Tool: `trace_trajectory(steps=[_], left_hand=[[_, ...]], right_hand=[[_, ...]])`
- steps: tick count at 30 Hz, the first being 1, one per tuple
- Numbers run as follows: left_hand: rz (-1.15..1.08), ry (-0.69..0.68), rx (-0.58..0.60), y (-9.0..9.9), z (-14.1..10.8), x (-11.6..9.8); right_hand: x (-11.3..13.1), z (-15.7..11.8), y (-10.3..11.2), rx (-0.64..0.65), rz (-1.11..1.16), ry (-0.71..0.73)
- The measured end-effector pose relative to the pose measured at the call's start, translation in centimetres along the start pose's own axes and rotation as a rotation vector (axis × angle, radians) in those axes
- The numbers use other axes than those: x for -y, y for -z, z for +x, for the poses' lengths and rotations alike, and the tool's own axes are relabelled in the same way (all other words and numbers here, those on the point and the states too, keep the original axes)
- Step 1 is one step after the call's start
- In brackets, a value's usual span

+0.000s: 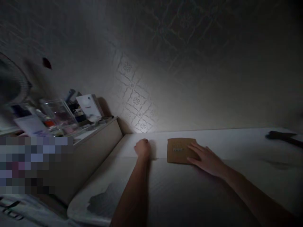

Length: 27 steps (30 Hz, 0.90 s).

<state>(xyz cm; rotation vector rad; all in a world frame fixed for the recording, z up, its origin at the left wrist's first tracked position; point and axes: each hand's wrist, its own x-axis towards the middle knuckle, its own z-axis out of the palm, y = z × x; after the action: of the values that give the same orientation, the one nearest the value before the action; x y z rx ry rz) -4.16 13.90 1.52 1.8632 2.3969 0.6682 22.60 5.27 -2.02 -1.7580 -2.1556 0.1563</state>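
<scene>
A flat brown card packet (181, 150) lies on the white desk (236, 164), close to the patterned wall (134, 101). The right hand (205, 157) rests flat on the packet's right side, fingers spread and open, likely to keep it from sliding. Just left of the packet, the left hand (142, 147) sits on the desk curled into a loose fist, holding nothing that shows (the room is quite dim). The packet looks stiff and square-cornered, with a small pale label. Far left of it, a lower shelf (99, 132) carries clear plastic boxes (56, 115) and a white box (88, 105). Far right of the packet lies a dark thing (280, 136), too blurry to name.
</scene>
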Motion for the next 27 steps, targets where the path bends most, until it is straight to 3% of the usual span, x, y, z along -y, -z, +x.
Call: trace_trajectory(steps=[7,11,13,16,18,23,27], left_hand=[[0.081,-0.037,-0.022,-0.3,-0.2,-0.1],[0.009,-0.157,-0.031,0.2,-0.7,-1.6],[-0.078,-0.333,0.072,0.6,-1.4,-2.7],[-0.190,-0.643,0.365,0.9,-2.9,-4.4],[-0.170,-0.739,0.457,0.9,-3.9,-5.2],[-0.090,-0.665,0.362,0.7,-4.8,-5.7],[-0.114,-0.676,0.367,0.4,-4.6,-5.6]], right_hand=[[0.4,-0.1,0.2,0.017,0.004,-0.032],[0.3,0.0,0.1,0.011,0.002,-0.028],[0.3,0.0,0.0,0.014,-0.009,-0.011],[0.3,0.0,0.1,0.008,-0.012,-0.005],[0.4,0.0,0.1,-0.003,-0.008,-0.003],[0.5,-0.1,0.1,-0.011,0.000,-0.021],[0.5,-0.1,0.2,-0.001,0.011,-0.018]])
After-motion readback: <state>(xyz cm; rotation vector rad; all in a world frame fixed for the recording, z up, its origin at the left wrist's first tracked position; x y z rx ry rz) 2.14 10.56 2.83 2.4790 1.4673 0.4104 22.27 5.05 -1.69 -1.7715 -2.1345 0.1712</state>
